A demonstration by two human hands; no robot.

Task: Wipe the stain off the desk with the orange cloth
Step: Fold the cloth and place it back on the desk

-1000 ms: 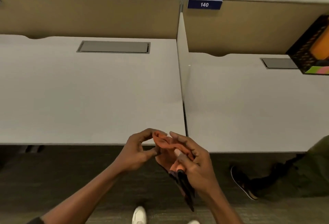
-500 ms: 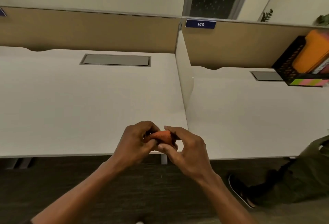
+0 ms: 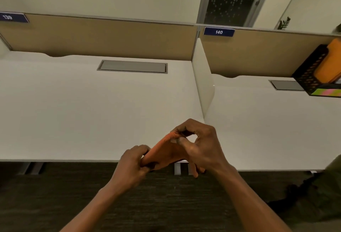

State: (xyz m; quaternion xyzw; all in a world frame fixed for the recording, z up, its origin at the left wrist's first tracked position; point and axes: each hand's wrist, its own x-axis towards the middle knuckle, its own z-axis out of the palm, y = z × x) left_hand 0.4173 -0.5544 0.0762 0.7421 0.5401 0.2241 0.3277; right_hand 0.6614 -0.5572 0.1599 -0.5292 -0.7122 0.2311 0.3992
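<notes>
Orange cloth (image 3: 167, 153) stretched between both hands, held in the air above the front edge of the white desk (image 3: 77, 113), not touching its surface. Gripped at the lower end by the left hand (image 3: 132, 165), fingers curled tight around the bunched fabric. Pinched at the upper corner by the right hand (image 3: 200, 145), thumb and fingertips closed on the cloth's edge, another fold trailing down under that palm. No stain made out on the desk top. Farther back, a grey cable hatch (image 3: 132, 66) set flush in the desk, a tan partition (image 3: 103, 37) behind, a blue "140" label (image 3: 219, 32) to the right. At the far right, a black mesh organiser (image 3: 310, 73).
</notes>
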